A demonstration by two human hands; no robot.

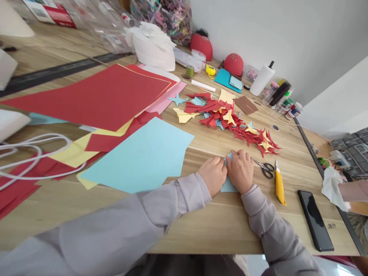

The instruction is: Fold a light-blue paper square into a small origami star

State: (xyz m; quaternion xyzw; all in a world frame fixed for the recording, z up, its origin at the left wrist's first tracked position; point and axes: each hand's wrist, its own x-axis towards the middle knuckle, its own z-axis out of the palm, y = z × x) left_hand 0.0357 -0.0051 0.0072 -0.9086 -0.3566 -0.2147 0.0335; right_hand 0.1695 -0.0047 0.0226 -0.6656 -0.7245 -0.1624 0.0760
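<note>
So, far left on my wood-grain table (212,234) I had a big red paper sheet (97,96) overlapping other coloured paper, with a light-blue sheet (143,153) nearer me. Next over, my left hand (213,175) had its fingers bent down at the left side of a small blue paper piece (229,186), which lay on the tabletop between my hands. A messy pile of folded paper stars (230,119), mostly red with some yellow and blue, sat just beyond. My right hand (241,170) was curled over the piece's other side; can't tell if either hand was pinching or just pressing. Right of that: black-handled scissors (268,170), yellow utility knife (279,184), then a black smartphone (314,220).
</note>
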